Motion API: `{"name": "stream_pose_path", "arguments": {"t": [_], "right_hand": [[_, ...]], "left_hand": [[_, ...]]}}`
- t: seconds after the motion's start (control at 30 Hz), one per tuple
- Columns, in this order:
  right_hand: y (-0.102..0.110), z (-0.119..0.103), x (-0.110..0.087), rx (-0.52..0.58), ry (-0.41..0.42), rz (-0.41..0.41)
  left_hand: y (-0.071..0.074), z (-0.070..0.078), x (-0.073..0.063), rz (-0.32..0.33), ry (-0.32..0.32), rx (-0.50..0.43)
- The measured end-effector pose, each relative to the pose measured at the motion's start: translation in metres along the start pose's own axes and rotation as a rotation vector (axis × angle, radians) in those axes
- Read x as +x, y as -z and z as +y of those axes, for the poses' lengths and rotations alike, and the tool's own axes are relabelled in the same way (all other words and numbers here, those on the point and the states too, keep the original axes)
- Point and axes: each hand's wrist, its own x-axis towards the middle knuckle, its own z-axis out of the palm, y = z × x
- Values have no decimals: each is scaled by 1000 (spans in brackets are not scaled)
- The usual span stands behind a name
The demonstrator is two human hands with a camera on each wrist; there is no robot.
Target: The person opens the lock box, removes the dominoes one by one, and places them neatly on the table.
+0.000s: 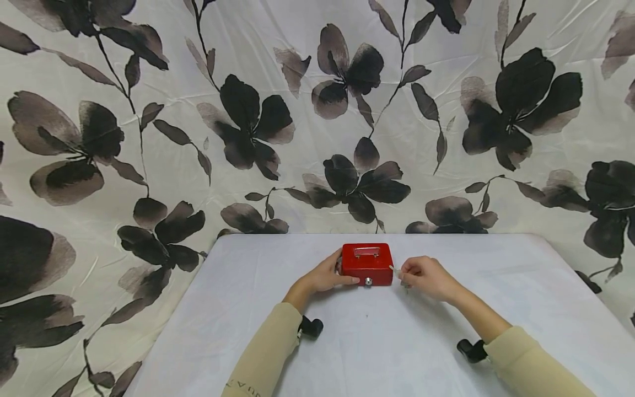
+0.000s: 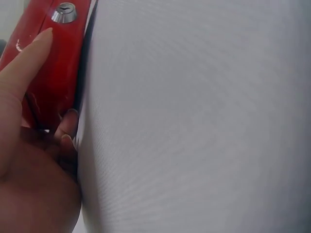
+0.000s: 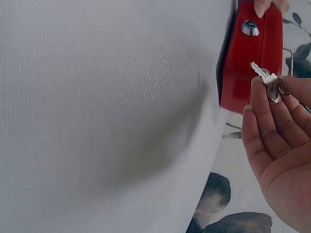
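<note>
Right grip (image 3: pixel 283 145) pinches a key (image 3: pixel 265 75) pointing lengthwise toward the box (image 1: pixel 367 264) left grip (image 1: pixel 322 277) clasps.

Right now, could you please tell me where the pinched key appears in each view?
Head: the key, lower right of center, in the right hand beside the red box.
Left wrist: not in it.
Right wrist: the key, upper right, between thumb and fingers.
Shared landmark: the silver lock.

Red box (image 1: pixel 367 266): left side blocked by left hand (image 1: pixel 324 275), its thumb (image 2: pixel 29 58) short of the lock (image 2: pixel 64 13); right hand (image 1: pixel 428 278) with key (image 3: pixel 268 79) near right side. Counter (image 1: pixel 387 347) before box passable; patterned cloth (image 1: pixel 302 138) behind.
</note>
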Motion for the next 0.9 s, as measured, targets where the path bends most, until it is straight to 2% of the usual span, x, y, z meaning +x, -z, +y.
{"name": "stream_pose_path", "arguments": {"t": [0.33,0.9], "right_hand": [[-8,1,3,-18,38,-16],[-20,-8,8,-37,74,-51]], "left_hand": [[0,1,0,10,29,-4],[1,-1,2,17,3,-29]]}}
